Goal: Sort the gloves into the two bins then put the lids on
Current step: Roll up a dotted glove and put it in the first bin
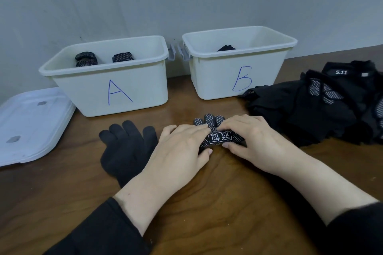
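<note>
Gloves are partly sorted: rolled dotted ones are sitting in bin A (116,91), something dark in bin B (238,76); a pile (315,109) is waiting, lids (31,126) off; you're rolling a dotted glove (219,139) on the table (207,203), your left hand (178,151) and right hand (255,143) pinching it between curled fingers; a plain glove (124,149) is lying just beside your left.

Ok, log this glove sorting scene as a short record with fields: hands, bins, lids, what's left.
left hand: grips the dotted glove, rolling it
right hand: grips the same glove
plain black glove: flat on the table, beside the left hand
bin A: open, holds rolled dotted gloves
bin B: open, something black inside
lids: stacked left of bin A
unsorted pile: right of bin B
</note>
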`<state>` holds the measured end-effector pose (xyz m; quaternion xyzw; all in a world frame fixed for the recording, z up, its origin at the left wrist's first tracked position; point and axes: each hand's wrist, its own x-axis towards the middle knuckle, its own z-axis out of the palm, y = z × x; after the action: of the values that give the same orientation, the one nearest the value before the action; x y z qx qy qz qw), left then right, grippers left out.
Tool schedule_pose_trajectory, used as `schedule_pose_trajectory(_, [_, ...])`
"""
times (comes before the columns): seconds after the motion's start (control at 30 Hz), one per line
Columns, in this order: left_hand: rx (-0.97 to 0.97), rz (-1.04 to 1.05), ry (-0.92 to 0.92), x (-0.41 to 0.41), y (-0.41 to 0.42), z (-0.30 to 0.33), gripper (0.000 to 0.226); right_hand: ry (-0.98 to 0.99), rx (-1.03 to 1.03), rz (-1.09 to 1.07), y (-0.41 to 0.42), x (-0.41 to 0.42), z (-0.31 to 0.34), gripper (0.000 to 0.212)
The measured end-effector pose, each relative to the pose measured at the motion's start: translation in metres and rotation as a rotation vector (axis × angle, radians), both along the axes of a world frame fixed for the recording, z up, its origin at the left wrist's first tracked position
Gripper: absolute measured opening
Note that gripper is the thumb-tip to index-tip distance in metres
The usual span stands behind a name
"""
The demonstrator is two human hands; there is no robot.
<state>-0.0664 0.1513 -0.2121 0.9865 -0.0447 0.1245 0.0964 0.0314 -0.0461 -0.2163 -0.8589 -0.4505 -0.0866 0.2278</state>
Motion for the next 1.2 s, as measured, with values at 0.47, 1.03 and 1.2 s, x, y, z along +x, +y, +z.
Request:
schedule_pose_trajectory(0.47, [-0.172,0.066,-0.115,-0.018,-0.009,0.017,0.027,0.410,0.193,-0.057,-0.012,-0.019,0.020,0.008])
schedule_pose_trajectory(1.03, [-0.025,-0.014,0.021,0.002,0.008,0.006,0.038,0.509,-0.352,-0.067,0.031,0.023,0.068,0.027])
schedule_pose_trajectory(1.2, [-0.037,-0.045,0.003,0.002,0.012,0.003,0.038,0.523,-0.630,-0.027,0.060,0.031,0.084,0.038])
